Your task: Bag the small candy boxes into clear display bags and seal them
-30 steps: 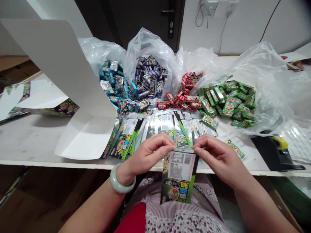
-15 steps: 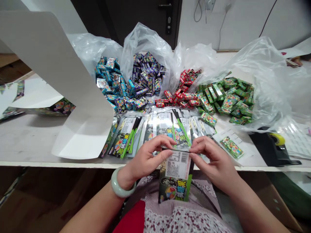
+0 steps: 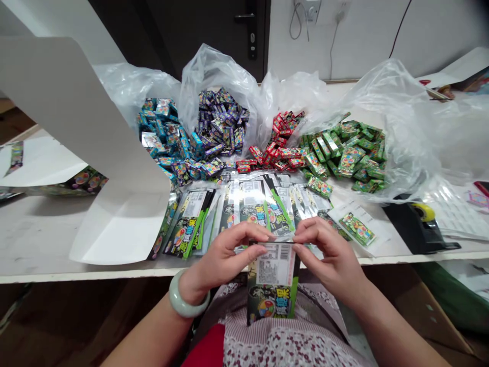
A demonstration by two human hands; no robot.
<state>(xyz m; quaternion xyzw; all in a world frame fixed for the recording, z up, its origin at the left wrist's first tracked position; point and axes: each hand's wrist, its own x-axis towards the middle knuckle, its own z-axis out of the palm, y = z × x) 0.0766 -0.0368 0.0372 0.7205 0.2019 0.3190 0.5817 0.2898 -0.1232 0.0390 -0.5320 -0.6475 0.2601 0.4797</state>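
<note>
A printed candy pouch [image 3: 273, 280], black and green with a white barcode label, hangs upright over my lap at the table's front edge. My left hand [image 3: 233, 252] pinches the left part of its clear top edge between thumb and fingers. At the right part of that edge, my right hand [image 3: 330, 255] pinches the plastic the same way. What is inside the pouch cannot be seen. Just beyond my hands, several more flat pouches [image 3: 187, 221] lie overlapping on the white table [image 3: 42, 242].
Clear bags spill small blue boxes [image 3: 164, 127], purple boxes [image 3: 221, 120], red boxes [image 3: 280, 153] and green boxes [image 3: 355, 158] along the back. A curved white card sheet [image 3: 114, 214] stands at left. At right are a black tape dispenser [image 3: 414, 232] and a green packet [image 3: 357, 228].
The camera view has shifted slightly, so the table's contents appear further left. Both hands still grip the pouch's top edge, which sits slightly lower in view.
</note>
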